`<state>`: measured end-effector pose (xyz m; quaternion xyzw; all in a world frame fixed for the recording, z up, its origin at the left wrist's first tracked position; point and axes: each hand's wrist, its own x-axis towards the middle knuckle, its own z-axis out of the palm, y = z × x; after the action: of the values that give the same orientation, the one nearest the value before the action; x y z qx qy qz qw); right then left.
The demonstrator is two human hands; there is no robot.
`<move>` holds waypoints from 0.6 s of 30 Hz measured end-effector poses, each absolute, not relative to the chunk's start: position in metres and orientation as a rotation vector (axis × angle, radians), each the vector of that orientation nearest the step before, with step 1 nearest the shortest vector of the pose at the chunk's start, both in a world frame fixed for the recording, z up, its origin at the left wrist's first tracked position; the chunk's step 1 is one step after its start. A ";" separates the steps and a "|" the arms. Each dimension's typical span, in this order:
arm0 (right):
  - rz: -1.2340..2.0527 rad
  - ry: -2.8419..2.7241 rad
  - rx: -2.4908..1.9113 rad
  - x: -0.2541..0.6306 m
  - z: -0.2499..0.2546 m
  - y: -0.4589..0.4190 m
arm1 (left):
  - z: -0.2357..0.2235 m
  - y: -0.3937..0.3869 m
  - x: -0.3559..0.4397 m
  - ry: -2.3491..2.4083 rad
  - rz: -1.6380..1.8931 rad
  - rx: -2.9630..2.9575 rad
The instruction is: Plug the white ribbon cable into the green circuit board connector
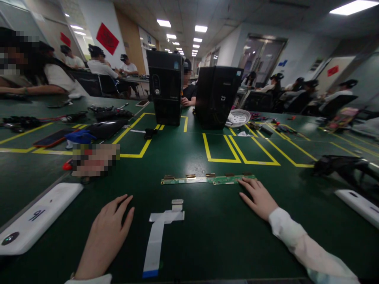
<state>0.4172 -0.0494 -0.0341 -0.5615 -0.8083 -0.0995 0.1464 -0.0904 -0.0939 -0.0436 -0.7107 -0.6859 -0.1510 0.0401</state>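
A long, narrow green circuit board (207, 180) lies crosswise on the green table, with several copper-coloured tabs along its far edge. My right hand (257, 196) rests at the board's right end, fingers stretched out and fingertips touching or just over it. Closer to me lies a white flat ribbon cable (155, 238) with a blue end and a connector at its far end. To the left of the cable, my left hand (108, 230) lies on the table with its fingers extended, apart from the cable and holding nothing.
Two black computer towers (166, 86) (219, 96) stand at the back, near a white basket (238, 117). White devices (41, 217) (359, 205) lie at both sides. A blue item (79, 137) and dark cables (22, 121) are at the left. Yellow tape (223, 160) marks the table; people sit beyond.
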 end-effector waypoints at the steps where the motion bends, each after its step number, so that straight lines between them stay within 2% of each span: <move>1: -0.286 -2.333 -1.612 0.403 -0.034 -0.050 | -0.044 -0.094 -0.091 -2.101 -0.469 -2.179; 10: -0.188 -2.423 -1.623 0.301 -0.025 -0.068 | -0.038 -0.094 -0.086 -2.101 -0.496 -2.170; 18: -0.227 -2.410 -1.685 0.268 -0.019 -0.073 | -0.043 -0.095 -0.090 -2.079 -0.496 -2.189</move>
<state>0.2683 -0.0728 -0.0195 -0.5687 -0.8133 -0.0766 0.0960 -0.0900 -0.0949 -0.0431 -0.7149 -0.6789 -0.1620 0.0414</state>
